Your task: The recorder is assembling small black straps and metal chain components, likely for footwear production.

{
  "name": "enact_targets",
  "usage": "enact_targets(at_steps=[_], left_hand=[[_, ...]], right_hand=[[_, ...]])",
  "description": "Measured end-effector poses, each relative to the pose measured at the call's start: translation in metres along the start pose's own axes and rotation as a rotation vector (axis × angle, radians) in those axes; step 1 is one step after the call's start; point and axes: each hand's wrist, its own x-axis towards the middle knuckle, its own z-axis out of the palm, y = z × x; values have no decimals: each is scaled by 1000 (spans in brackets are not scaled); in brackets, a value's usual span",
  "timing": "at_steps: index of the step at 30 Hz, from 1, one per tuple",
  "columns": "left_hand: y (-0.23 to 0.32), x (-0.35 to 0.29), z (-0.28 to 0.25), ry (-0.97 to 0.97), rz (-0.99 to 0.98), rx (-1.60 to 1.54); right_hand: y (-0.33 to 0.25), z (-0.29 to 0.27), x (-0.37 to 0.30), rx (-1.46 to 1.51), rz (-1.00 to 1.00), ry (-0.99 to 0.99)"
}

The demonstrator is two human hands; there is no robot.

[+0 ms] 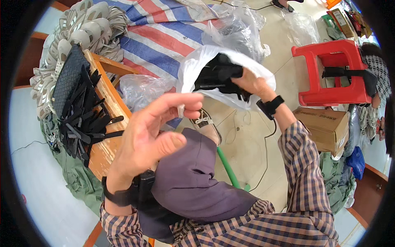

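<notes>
Nearest are the checked shirt (247,226) and the purple-grey trousers (193,173). On the left, the left hand (154,129) is raised over the leg, its grip apart, thumb well clear of the fingers; a small whitish bit shows beside the fingers, and I cannot tell whether it is held.

Beyond its wrist, a worn wooden tabletop (107,154) carries a heap of flat black strips (84,119), matt, narrow and lying every way. Ahead, the right hand (252,84) reaches into the mouth of a white plastic bag (191,68); its fingertips are against black pieces (218,74) inside, dark and jumbled, but whether its grip is clamped on one I cannot tell.

On the right, a brown cardboard box (323,133) bears a line of dark printing along its top, too small to make out. Just past it is a red plastic stool (302,74). Farther off lie a red, white and blue striped sheet (160,41) and, far right, another carton (343,22) whose print is also too small to read.
</notes>
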Motion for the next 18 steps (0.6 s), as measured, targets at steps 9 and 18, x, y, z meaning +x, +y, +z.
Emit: enact_targets(at_steps=[9,18], left_hand=[[-24,13,-18,143,21,-372],[-36,12,-22,287,-4,-404]], right_hand=[[-6,45,-14,11,-439,138],[-55,20,-36,233,-260,-29]])
